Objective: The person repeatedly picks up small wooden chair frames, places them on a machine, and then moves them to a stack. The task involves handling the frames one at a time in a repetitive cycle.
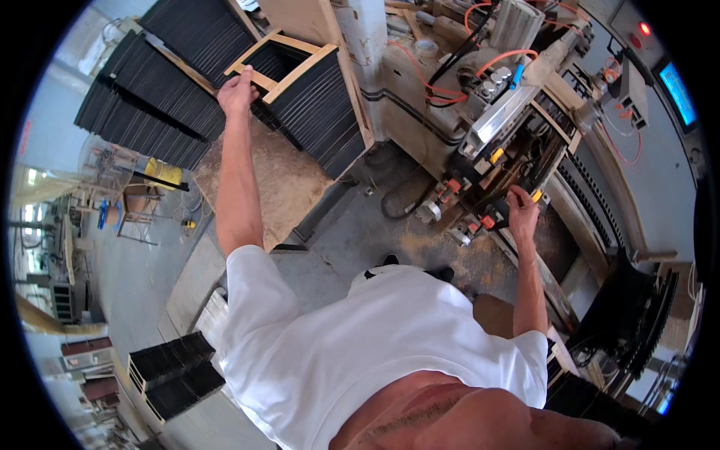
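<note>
My left hand [238,91] reaches far forward and is closed on the near rail of a light wooden frame [304,71]. That rectangular frame lies on top of a tall stack of black-edged frames [319,120], which stands on a worn wooden board [262,161]. On the right, my right hand [523,214] is at the front of a machine [499,150] with clamps, beside its orange-red and yellow fittings. Its fingers are curled in, next to a dark part. What they grip, if anything, is hidden.
More stacks of black frames [135,101] stand at the far left, and another stack [172,371] is low on the left. Orange hoses [506,58] run over the machine. A lit blue screen [677,94] is at the right. Sawdust lies on the floor [427,244].
</note>
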{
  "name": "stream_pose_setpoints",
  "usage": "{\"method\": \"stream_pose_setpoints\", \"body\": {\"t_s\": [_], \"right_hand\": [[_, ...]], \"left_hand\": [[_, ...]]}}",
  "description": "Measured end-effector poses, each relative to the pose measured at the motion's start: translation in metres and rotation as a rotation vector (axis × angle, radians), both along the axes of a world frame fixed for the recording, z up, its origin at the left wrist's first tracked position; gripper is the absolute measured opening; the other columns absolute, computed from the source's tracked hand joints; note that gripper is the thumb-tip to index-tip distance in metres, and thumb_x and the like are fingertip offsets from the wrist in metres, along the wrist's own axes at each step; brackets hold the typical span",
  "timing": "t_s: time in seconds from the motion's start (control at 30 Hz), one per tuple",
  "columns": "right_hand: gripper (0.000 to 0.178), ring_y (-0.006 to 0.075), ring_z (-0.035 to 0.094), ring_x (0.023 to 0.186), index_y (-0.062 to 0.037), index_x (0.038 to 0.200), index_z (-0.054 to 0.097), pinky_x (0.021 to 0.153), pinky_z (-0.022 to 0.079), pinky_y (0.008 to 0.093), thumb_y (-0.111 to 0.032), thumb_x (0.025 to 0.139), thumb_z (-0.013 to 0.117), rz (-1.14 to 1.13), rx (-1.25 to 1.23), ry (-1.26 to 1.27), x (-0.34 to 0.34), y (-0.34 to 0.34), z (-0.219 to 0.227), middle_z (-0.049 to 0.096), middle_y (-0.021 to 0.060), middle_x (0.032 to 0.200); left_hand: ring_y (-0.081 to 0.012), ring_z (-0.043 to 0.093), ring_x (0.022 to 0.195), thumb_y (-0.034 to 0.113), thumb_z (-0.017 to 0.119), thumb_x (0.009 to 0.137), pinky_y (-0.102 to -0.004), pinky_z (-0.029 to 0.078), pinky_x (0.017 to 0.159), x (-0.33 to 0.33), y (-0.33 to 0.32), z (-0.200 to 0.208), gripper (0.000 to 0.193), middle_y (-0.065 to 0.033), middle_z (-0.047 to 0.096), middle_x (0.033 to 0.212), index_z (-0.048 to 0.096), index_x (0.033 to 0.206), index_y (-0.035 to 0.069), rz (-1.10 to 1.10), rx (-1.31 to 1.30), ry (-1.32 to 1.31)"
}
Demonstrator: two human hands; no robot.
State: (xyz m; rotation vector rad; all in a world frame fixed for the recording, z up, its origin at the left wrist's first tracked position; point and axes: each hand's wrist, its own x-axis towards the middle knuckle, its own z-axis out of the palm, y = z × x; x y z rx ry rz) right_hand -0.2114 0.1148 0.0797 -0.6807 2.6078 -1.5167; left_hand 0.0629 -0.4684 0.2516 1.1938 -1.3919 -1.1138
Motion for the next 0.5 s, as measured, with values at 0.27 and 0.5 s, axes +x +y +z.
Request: {"method": "stream_pose_setpoints", "body": {"t_s": [0.27,0.5], "right_hand": [[0.021,0.0104,0.061,0.084,0.0011,0.108,0.069,0.076,0.049,0.0263,-0.012,0.092,0.063,-0.135,0.014,-0.152,0.067,0.035,-0.044,0.068,0.0041,0.088],[0.022,0.0083,0.056,0.073,0.0033,0.106,0.067,0.068,0.047,0.0256,-0.011,0.091,0.064,-0.147,-0.065,-0.114,0.094,0.064,-0.056,0.064,0.0023,0.079]], "left_hand": [[-0.0358,0.065,0.097,0.047,0.074,0.078,-0.0418,0.043,0.100,-0.006,0.085,0.031,0.060,-0.0199,0.070,0.103,0.067,0.116,0.001,-0.216,-1.053,-0.839],[-0.0316,0.066,0.102,0.040,0.075,0.077,-0.0411,0.049,0.091,-0.031,0.094,0.044,0.047,-0.0151,0.071,0.103,0.071,0.114,0.011,-0.372,-0.640,-1.066]]}}
